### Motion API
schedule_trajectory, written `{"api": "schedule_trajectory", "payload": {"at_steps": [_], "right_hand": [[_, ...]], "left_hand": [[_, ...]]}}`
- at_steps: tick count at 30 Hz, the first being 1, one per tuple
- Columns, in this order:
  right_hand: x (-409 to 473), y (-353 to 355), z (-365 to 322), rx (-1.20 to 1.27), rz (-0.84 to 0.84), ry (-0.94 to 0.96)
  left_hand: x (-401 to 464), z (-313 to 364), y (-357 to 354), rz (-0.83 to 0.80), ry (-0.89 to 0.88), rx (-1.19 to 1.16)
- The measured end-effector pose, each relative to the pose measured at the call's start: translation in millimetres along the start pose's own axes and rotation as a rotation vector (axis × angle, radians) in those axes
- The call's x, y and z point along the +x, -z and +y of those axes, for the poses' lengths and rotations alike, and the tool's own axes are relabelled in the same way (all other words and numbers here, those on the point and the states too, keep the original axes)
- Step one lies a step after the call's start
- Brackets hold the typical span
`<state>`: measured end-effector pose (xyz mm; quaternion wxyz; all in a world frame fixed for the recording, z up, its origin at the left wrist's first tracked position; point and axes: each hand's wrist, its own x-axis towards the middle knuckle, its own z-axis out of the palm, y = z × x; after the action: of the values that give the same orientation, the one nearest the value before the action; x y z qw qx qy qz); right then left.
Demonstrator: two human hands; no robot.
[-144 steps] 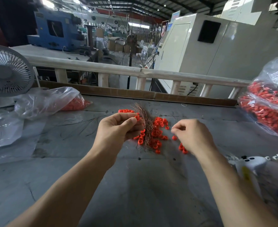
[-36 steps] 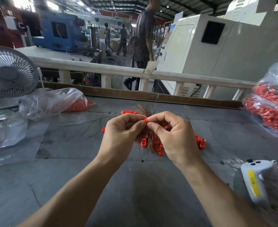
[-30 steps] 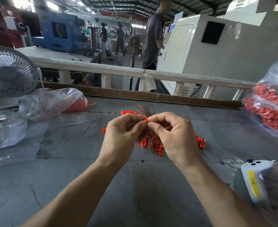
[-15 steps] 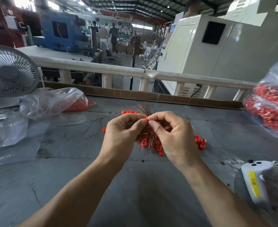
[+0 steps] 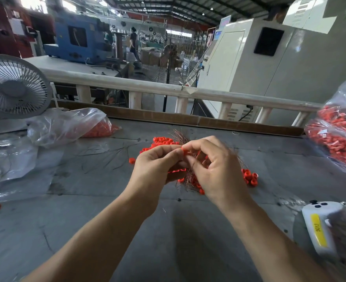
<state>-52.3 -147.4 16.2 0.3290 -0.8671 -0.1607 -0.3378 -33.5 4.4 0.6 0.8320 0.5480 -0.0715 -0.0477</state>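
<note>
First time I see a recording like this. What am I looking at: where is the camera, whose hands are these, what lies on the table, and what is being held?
No machine works here: a person uses two bare hands. The single camera sits on that person's head and looks forward and down, so both arms come in from the bottom edge. The left hand grips a wire bundle, thin and copper-coloured. The right hand pinches a small red ring against the left fingertips. On the grey table lie loose red rings, a clear bag with red pieces on the left, a fuller bag on the right, a fan and a white device with a yellow label.
</note>
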Motion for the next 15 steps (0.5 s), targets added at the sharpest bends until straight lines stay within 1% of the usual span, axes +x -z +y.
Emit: {"api": "schedule_trajectory", "payload": {"at_steps": [3, 7, 11, 15], "right_hand": [[-0.6, -4.1, -3.6, -0.100, 0.003, 0.022], [-1.3, -8.2, -8.2, -0.188, 0.062, 0.039], [-1.2, -8.0, -8.6, -0.233, 0.082, 0.057], [-0.6, -4.7, -6.6, -0.244, 0.091, 0.090]], "left_hand": [[0.0, -0.6, -1.8, -0.020, 0.098, -0.103], [-1.9, 1.5, -5.4, -0.061, 0.200, -0.224], [-2.9, 3.8, -4.8, -0.104, 0.238, -0.266], [-3.6, 5.5, -5.8, -0.110, 0.258, -0.291]]}}
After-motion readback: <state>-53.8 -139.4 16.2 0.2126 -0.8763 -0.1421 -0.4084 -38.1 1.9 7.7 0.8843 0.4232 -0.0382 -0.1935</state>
